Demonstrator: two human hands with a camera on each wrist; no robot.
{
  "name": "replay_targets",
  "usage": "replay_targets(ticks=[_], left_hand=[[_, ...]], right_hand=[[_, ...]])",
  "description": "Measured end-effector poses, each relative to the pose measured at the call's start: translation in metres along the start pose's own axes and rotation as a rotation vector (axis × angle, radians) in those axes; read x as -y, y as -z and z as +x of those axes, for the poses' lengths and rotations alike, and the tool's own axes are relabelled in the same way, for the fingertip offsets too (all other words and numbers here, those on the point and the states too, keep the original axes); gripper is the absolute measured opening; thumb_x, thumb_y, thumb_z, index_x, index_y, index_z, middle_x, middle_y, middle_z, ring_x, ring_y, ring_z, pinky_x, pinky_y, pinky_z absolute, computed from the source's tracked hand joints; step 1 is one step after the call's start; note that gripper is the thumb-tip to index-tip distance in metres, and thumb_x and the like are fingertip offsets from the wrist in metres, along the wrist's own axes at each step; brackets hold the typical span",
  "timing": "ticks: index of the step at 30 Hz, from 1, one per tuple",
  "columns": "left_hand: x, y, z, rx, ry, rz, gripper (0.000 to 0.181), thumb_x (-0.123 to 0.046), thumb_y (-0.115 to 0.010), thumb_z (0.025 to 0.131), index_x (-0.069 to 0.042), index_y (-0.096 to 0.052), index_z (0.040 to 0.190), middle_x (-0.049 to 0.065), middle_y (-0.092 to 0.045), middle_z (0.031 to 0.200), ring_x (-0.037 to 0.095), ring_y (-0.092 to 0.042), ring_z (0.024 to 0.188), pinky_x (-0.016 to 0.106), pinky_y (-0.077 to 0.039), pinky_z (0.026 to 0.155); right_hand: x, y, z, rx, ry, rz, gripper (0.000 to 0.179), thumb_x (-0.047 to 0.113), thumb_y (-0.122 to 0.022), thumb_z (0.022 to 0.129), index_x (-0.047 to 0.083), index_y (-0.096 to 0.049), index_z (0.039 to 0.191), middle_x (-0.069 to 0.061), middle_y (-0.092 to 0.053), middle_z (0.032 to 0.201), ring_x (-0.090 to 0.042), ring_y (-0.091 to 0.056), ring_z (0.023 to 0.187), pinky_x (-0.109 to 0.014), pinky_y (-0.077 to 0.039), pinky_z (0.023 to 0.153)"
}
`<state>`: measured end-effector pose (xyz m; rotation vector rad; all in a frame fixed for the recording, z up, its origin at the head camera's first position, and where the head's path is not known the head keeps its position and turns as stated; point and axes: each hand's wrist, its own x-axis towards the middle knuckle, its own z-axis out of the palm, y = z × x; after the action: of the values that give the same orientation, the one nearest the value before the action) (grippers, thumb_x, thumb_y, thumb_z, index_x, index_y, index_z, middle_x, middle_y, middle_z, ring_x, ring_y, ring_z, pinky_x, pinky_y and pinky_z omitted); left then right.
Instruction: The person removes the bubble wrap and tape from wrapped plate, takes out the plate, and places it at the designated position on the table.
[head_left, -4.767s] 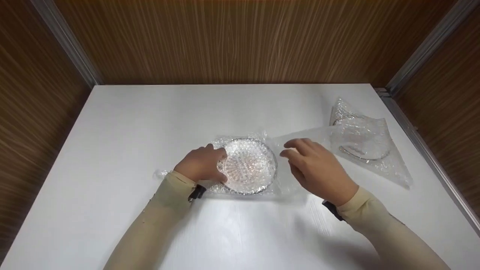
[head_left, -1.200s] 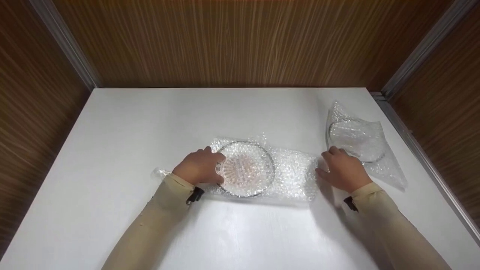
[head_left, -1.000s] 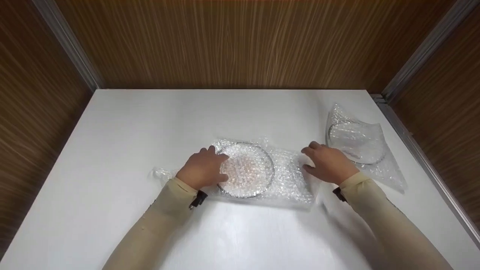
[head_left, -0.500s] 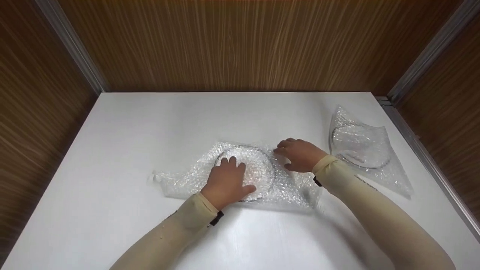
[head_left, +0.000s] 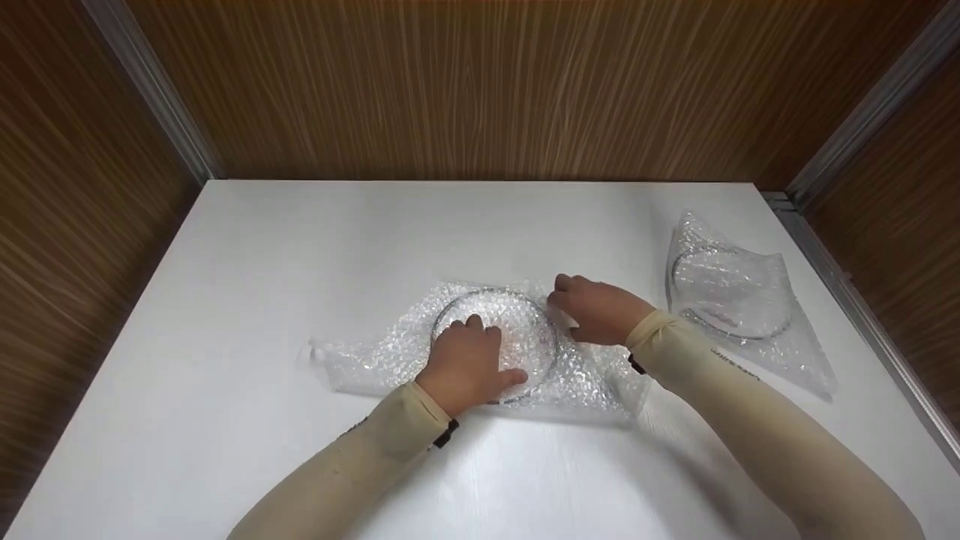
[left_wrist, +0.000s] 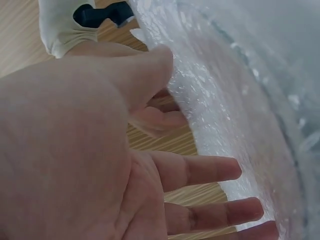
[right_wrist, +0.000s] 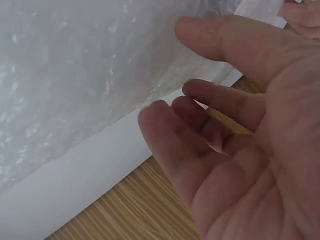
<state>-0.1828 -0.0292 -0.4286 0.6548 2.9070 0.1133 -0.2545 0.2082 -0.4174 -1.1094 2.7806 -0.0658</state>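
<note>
Bubble wrap (head_left: 405,345) lies around a round plate-like thing (head_left: 525,330) with a dark rim and a faint pinkish middle, on the white table. My left hand (head_left: 469,364) rests on the wrapped plate, its fingers straight and the thumb spread to the right. At the plate's upper right edge is my right hand (head_left: 600,309), fingers bent, with a gap between them and the thumb. In the right wrist view the fingertips (right_wrist: 155,112) are right at the edge of the wrap. The left wrist view shows the left fingers (left_wrist: 215,170) extended against the wrap.
A second round thing in bubble wrap (head_left: 731,296) lies at the right of the white table (head_left: 300,247). Wood-grained panels (head_left: 465,90) with metal corner strips enclose the table at the back and on both sides.
My left hand has moved from the plate's left edge onto its top. My right hand has moved left from the wrap's right end to the plate's upper right edge.
</note>
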Motion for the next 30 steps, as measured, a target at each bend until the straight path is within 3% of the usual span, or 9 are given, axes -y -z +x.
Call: replay_targets(ticks=[6,13,23,30], left_hand=[[-0.003,0.0,0.001,0.01,-0.016,0.079,0.078,-0.07,-0.06,0.092,-0.003,-0.063,0.131,0.017,-0.063,0.117,0.032,-0.063,0.106,0.039,-0.054,0.091],[-0.006,0.005,0.005,0.045,-0.013,0.115,0.08,-0.072,-0.06,0.09,-0.006,-0.062,0.136,0.016,-0.063,0.122,0.034,-0.063,0.11,0.04,-0.054,0.092],[-0.001,0.009,0.009,0.062,0.011,0.059,0.076,-0.067,-0.068,0.089,-0.006,-0.063,0.133,0.018,-0.063,0.123,0.037,-0.062,0.113,0.043,-0.053,0.096],[0.003,0.012,0.009,0.075,0.025,-0.022,0.07,-0.06,-0.075,0.086,-0.005,-0.065,0.128,0.018,-0.063,0.119,0.037,-0.063,0.11,0.044,-0.055,0.092]], right_hand=[[0.004,0.003,0.0,0.011,0.049,0.04,0.042,-0.003,-0.079,0.08,0.001,-0.069,0.121,-0.015,-0.067,0.11,-0.033,-0.07,0.095,-0.045,-0.059,0.084],[0.003,0.004,0.001,0.037,0.027,0.111,0.034,-0.009,-0.073,0.077,0.001,-0.071,0.11,-0.015,-0.071,0.104,-0.031,-0.069,0.094,-0.045,-0.058,0.086],[0.005,0.001,0.009,-0.003,0.0,0.108,0.028,-0.009,-0.071,0.074,0.002,-0.076,0.099,-0.011,-0.066,0.091,-0.029,-0.065,0.08,-0.045,-0.057,0.077],[0.002,-0.012,0.003,-0.061,0.023,0.129,0.025,-0.01,-0.066,0.078,0.006,-0.076,0.095,-0.008,-0.063,0.085,-0.024,-0.06,0.074,-0.042,-0.055,0.071]])
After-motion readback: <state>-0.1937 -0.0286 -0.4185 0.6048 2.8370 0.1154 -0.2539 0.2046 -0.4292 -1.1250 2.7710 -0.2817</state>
